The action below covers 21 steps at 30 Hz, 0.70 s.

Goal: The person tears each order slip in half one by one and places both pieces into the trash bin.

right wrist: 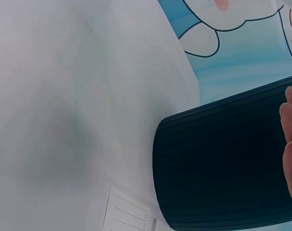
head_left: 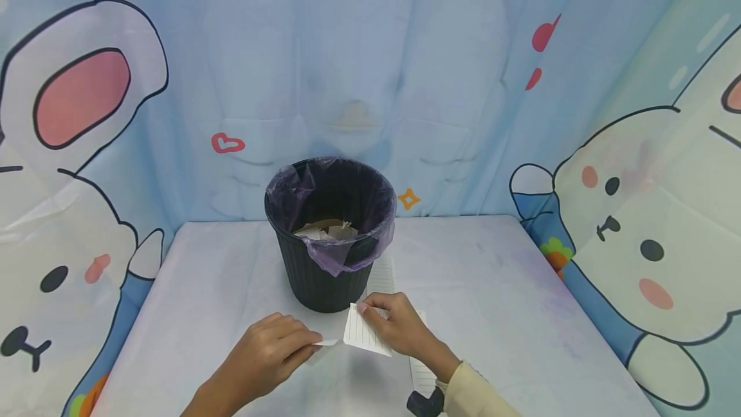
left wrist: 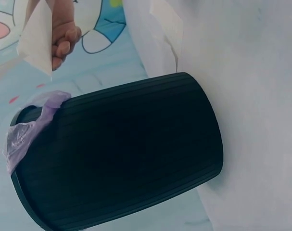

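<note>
My right hand point(head_left: 399, 327) pinches a piece of lined white paper point(head_left: 361, 334) between thumb and fingers, in front of the bin. To its left, my left hand point(head_left: 269, 356) pinches a narrow white paper end point(head_left: 328, 342). The two paper parts come together between the hands; I cannot tell whether they are still joined. In the left wrist view, the right hand point(left wrist: 64, 36) holds the white paper point(left wrist: 37, 41) beside the bin's rim. Behind both hands stands a black trash bin point(head_left: 327, 285) with a purple liner bag point(head_left: 379, 237) folded over its rim.
Paper scraps point(head_left: 324, 231) lie inside the bin. Lined paper strips point(head_left: 381, 275) rest on the white-covered table point(head_left: 492, 314), beside the bin and under the right arm. One lined sheet point(right wrist: 126, 211) shows near the bin's base. A cartoon-print curtain point(head_left: 451, 82) hangs behind.
</note>
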### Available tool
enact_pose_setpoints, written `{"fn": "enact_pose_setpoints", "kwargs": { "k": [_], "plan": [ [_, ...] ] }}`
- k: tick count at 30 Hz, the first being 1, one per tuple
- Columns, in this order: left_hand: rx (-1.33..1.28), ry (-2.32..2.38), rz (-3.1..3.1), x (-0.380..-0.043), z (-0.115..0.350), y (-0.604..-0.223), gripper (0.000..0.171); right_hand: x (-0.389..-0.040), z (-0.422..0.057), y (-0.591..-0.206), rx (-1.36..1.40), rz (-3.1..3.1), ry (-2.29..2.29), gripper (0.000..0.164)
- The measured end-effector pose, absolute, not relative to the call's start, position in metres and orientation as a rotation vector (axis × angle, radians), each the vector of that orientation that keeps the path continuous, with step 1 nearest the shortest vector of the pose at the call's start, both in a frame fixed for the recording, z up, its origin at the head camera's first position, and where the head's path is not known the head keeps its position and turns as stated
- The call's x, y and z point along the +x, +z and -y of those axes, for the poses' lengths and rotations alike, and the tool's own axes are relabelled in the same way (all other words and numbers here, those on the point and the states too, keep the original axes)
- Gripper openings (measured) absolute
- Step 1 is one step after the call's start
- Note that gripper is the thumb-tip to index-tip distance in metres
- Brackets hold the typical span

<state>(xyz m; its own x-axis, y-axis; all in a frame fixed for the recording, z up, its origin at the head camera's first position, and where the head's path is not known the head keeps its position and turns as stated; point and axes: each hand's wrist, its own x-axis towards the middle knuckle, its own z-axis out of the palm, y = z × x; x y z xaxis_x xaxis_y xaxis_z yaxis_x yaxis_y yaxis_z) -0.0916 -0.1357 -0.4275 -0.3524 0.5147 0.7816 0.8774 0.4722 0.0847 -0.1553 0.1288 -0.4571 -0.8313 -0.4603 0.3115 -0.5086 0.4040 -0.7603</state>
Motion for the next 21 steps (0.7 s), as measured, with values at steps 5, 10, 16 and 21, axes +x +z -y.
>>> {"fn": "enact_pose_setpoints", "kwargs": {
  "k": [5, 10, 16, 21],
  "plan": [
    [-1.156, -0.657, 2.017, -0.0907, 0.1362, -0.4277, 0.006, -0.1549, -0.1282, -0.4577, 0.883, 2.573, 1.431, 0.017],
    [-1.147, -0.661, 2.016, -0.0903, 0.1364, -0.4268, 0.010, -0.1543, -0.1278, -0.4580, 0.862, 2.574, 1.421, 0.018],
    [-1.138, -0.659, 2.011, -0.0908, 0.1364, -0.4262, 0.026, -0.1550, -0.1279, -0.4582, 0.853, 2.570, 1.421, 0.018],
    [-1.134, -0.659, 2.002, -0.0912, 0.1364, -0.4273, 0.032, -0.1558, -0.1278, -0.4592, 0.843, 2.579, 1.428, 0.019]
  ]
}}
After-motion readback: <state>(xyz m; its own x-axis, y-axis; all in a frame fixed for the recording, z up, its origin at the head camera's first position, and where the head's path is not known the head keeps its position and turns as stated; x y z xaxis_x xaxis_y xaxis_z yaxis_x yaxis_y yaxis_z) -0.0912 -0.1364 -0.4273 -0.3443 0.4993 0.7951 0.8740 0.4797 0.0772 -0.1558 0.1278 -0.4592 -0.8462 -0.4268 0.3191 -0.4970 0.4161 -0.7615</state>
